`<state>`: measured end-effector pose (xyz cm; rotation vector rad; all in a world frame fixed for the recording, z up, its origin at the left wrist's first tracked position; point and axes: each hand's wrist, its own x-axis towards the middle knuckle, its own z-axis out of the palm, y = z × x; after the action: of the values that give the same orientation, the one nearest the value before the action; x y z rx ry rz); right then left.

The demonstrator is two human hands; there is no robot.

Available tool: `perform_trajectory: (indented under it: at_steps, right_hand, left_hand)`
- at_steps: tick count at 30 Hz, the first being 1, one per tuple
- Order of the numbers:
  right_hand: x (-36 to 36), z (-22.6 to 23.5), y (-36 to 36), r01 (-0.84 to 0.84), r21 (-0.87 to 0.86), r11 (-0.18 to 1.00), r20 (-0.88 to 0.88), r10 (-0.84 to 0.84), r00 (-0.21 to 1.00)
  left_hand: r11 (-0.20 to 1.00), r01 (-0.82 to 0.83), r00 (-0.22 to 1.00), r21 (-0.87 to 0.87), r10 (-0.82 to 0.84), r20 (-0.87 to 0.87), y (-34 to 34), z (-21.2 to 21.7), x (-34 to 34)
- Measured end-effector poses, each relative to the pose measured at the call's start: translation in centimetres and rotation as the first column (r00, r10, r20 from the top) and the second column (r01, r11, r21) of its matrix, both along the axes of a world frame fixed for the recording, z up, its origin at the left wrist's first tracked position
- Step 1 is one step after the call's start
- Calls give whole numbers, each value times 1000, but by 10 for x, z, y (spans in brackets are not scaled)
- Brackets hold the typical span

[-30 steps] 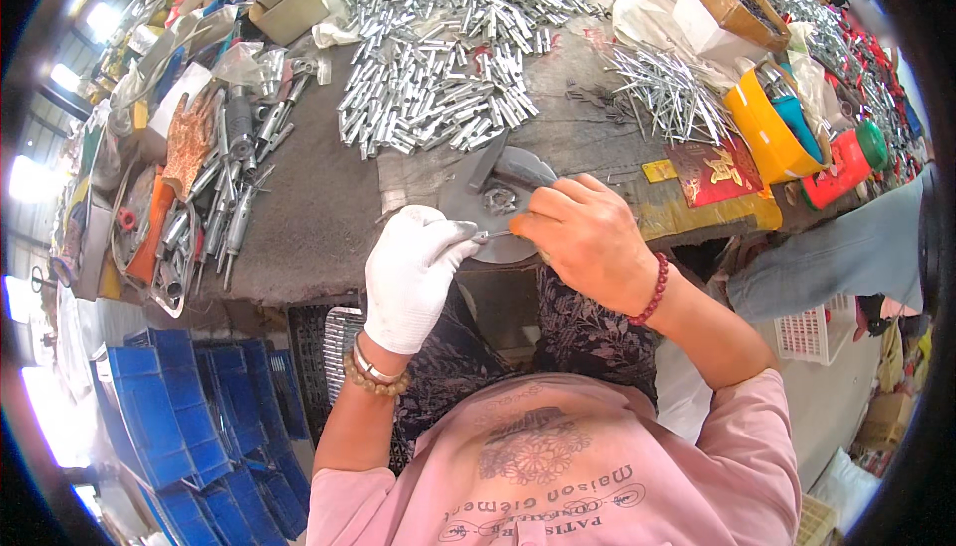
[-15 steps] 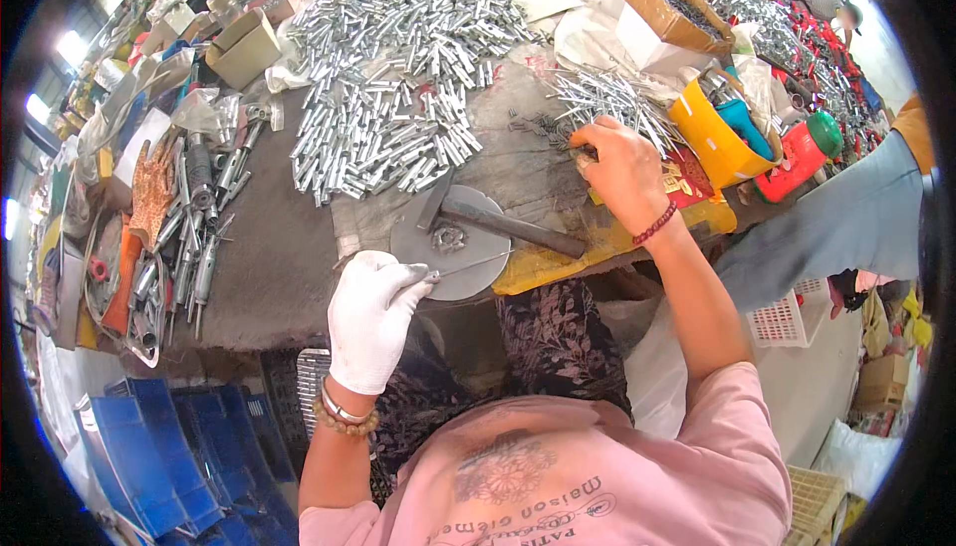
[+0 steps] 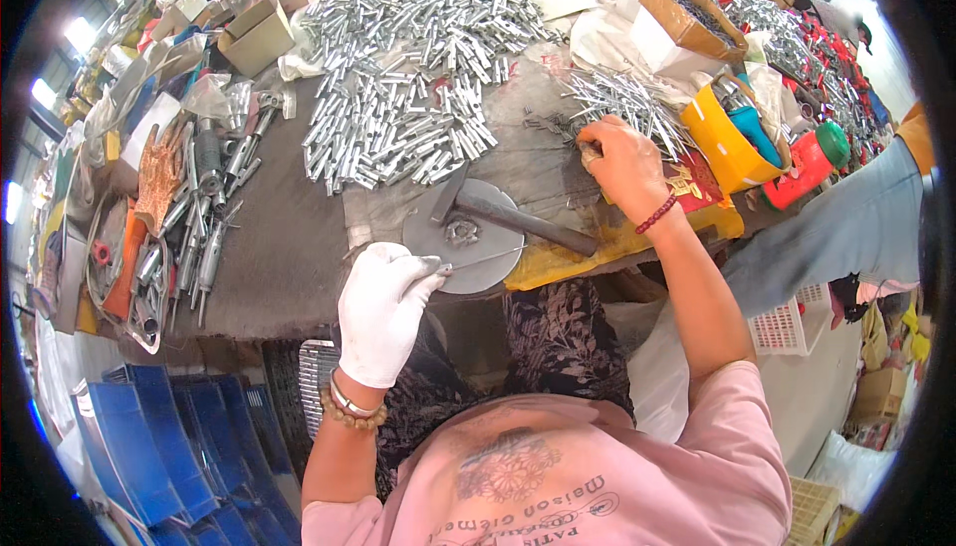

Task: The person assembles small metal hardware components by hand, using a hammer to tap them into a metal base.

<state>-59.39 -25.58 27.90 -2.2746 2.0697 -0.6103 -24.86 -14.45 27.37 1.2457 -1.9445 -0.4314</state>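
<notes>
Pink cloth of my shirt (image 3: 558, 486) fills the view at 6 o'clock, with my patterned lap just beyond it. My left hand (image 3: 383, 307), in a white glove with bead bracelets at the wrist, sits at about 7 o'clock from the middle of the picture. Its fingers (image 3: 423, 269) are pressed together, pinching the near end of a thin metal pin (image 3: 488, 257) that points toward 3 o'clock and lies across the near edge of a round grey steel disc (image 3: 453, 247). That disc rests on the worktop (image 3: 289, 237) at its near edge. A hammer (image 3: 508, 216) lies on the disc, its head at 11 o'clock and its dark handle running off toward 4 o'clock onto a yellow sheet (image 3: 617, 242).

My right hand (image 3: 622, 158), bare with a red bead bracelet, reaches out at 2 o'clock. Its fingers (image 3: 590, 153) are curled down into a scatter of thin pins (image 3: 627, 103); I cannot tell whether they are pinching one.

Farther off at 12 o'clock a big heap of short silver tubes (image 3: 408, 78) covers the worktop. At 9 o'clock lie assorted tools (image 3: 189, 218), with blue bins (image 3: 159, 436) on the floor at 8 o'clock. At 2 o'clock stands a yellow container (image 3: 722, 143), a red jug (image 3: 807, 163) just beside it, and a brown cardboard box (image 3: 687, 13) beyond.
</notes>
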Motion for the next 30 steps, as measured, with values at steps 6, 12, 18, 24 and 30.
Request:
perform_trajectory:
  at_steps: [6, 12, 18, 24, 30]
  right_hand:
    - [-5, -4, 2, -67, -30, 997, 173, 71, 982]
    - [57, 28, 44, -364, -2, 931, 529, 310, 790]
    - [116, 18, 78, -563, -212, 799, 410, 596, 691]
    - [128, 12, 81, -595, -200, 779, 288, 627, 724]
    - [132, 19, 80, -632, -219, 744, 138, 665, 734]
  left_hand:
    - [999, 1, 1000, -47, 0, 20, -1, -3, 2]
    - [999, -14, 1000, -30, 14, 4, 1, -4, 1]
    - [998, -26, 998, -64, 29, 60, 0, -5, -1]
    - [990, -27, 997, -141, 37, 74, -1, -8, 1]
    - [997, -29, 996, -74, 35, 85, 1, -2, 3]
